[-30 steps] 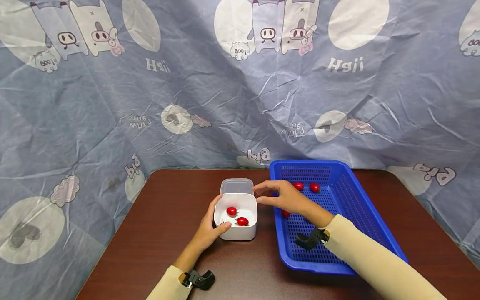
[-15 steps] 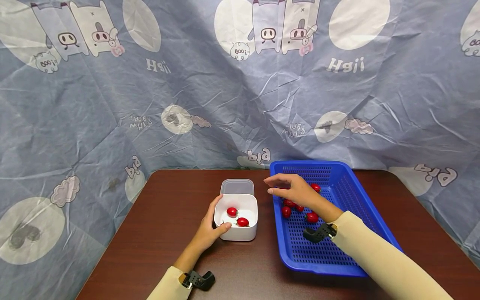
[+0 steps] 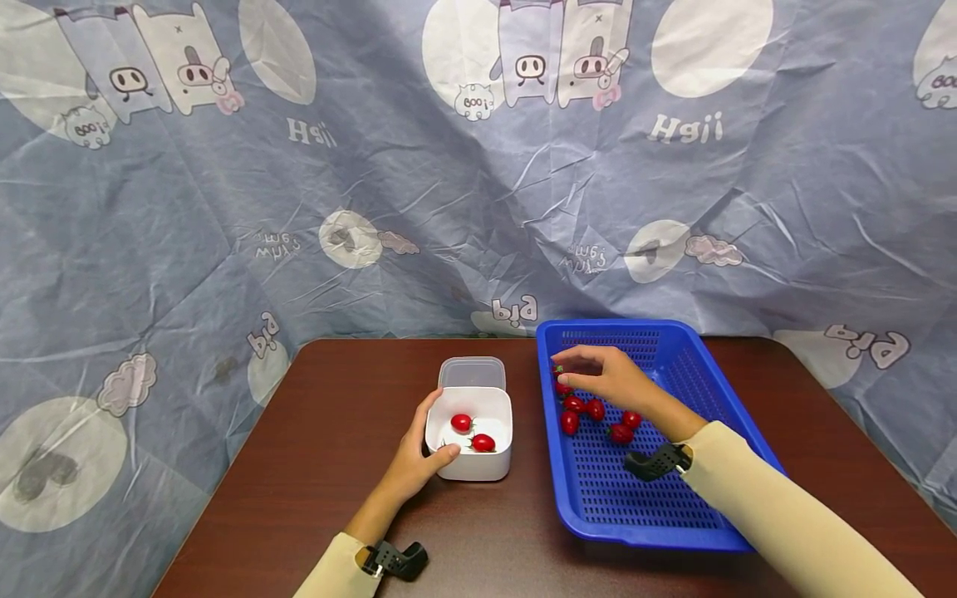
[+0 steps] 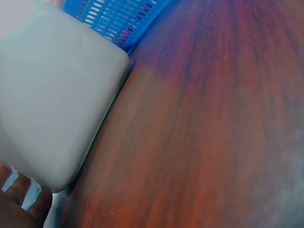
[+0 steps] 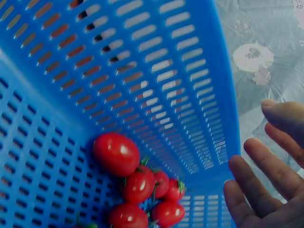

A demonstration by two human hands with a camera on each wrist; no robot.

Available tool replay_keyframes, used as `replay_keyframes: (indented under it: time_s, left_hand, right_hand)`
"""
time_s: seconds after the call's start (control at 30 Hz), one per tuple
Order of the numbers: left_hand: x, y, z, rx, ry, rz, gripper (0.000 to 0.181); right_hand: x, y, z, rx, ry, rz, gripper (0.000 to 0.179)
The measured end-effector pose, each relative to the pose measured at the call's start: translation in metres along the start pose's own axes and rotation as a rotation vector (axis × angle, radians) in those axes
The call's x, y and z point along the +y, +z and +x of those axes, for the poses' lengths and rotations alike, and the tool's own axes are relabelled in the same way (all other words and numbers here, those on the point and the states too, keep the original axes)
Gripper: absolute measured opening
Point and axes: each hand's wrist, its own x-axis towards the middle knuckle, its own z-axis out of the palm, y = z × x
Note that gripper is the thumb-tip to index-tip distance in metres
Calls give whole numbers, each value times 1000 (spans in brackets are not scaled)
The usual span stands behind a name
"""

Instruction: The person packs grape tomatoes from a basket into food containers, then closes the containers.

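Note:
My left hand (image 3: 406,467) holds a white square container (image 3: 474,471) at its left side, thumb over the near rim. Inside lie two cherry tomatoes, one red tomato (image 3: 461,423) behind the other tomato (image 3: 483,443). My right hand (image 3: 619,384) hovers over the left part of a blue perforated basket (image 3: 559,498), fingers parted and holding nothing. Several cherry tomatoes (image 5: 116,154) lie below it on the basket floor, bunched along one wall; some carry green stems. In the left wrist view the container's outer wall (image 4: 57,95) fills the left side.
A translucent lid (image 3: 473,372) lies directly behind the container. Both containers stand on a dark brown wooden table (image 3: 321,432). A patterned grey-blue cloth (image 3: 419,166) hangs behind the table. The basket's raised wall lies between the container and the tomatoes.
My right hand has moved rightward from beside the container to over the basket, uncovering more tomatoes there. My left hand and the container stay where they were.

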Motion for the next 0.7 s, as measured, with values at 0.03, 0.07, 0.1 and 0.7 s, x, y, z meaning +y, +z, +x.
replay_keyframes:
  time_s: [0.03, 0.07, 0.1, 0.7]
  left_hand:
    - [0, 0, 0, 0, -1, 1, 85]
    - [0, 0, 0, -1, -1, 3, 85]
    - [0, 0, 0, -2, -1, 4, 85]
    - [-32, 1, 1, 19, 25, 37, 85]
  right_hand:
    - [2, -1, -1, 0, 7, -11, 34]
    - [3, -2, -2, 0, 12, -24, 34]
    - [5, -4, -3, -1, 20, -30, 34]
    - [33, -21, -18, -61, 120, -246, 41]
